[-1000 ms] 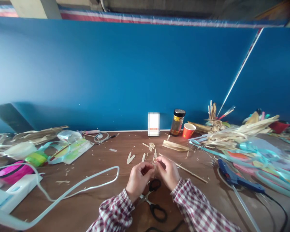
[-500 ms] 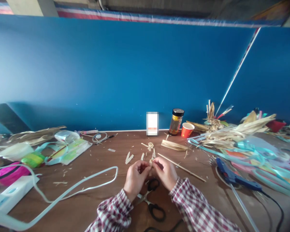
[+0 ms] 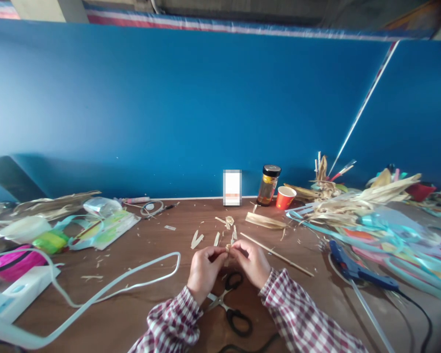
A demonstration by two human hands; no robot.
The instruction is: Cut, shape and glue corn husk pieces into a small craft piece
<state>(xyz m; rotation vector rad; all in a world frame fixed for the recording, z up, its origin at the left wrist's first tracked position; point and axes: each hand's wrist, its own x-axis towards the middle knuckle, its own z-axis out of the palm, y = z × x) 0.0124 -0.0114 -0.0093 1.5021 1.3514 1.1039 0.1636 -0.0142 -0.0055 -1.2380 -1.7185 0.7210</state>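
Note:
Both of my hands meet over the brown table (image 3: 139, 299), just above a pair of black-handled scissors (image 3: 232, 309). My left hand (image 3: 204, 268) and my right hand (image 3: 252, 263) each pinch one end of a small pale strip of dried husk (image 3: 228, 249) held between their fingertips. All fingers are curled closed. Loose husk scraps (image 3: 197, 239) lie on the table just beyond my hands. A thin wooden stick (image 3: 279, 256) lies to the right of my right hand.
A blue glue gun (image 3: 356, 274) with its cord lies right, beside a heap of husks and teal ribbon (image 3: 363, 206). A jar (image 3: 268, 185) and red cup (image 3: 285, 197) stand by the blue wall. A white cable (image 3: 125, 284), pink roll (image 3: 11, 262) and bags lie left.
My hands have stayed in place; the fingertips shifted slightly, and the husk strip now shows more clearly between them.

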